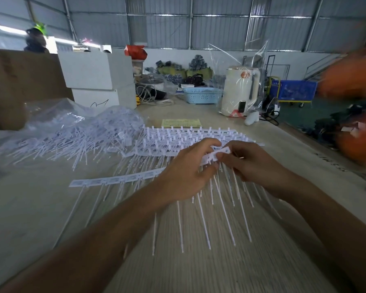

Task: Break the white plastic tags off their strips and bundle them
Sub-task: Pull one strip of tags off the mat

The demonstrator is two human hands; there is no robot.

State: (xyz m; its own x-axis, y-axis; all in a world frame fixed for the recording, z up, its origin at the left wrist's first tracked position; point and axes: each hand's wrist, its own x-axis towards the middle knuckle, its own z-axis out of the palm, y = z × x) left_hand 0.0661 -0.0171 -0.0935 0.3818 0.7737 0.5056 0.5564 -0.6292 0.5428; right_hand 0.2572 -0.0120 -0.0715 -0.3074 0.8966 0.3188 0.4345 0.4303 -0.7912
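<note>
Mid-frame, left hand [186, 172] and right hand [251, 163] pinch one tag strip [215, 155] – fingers curled close together, probably for snapping leverage.

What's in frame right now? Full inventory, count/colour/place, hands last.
tag strip: one, white, held at its right end, running left across the table
stacked strips: several, white, behind the hands
loose tags pile: many, white, table left
clear bag: one, behind the pile
table: one, pale wood grain
yellow paper: one, behind the strips
white boxes: two, stacked, back left
cardboard: brown, far left
blue basket: one, back centre
kettle: one, cream, in clear plastic, back right
blue crate: one, on the floor, right
left hand: pinches the strip
right hand: pinches the end tag
</note>
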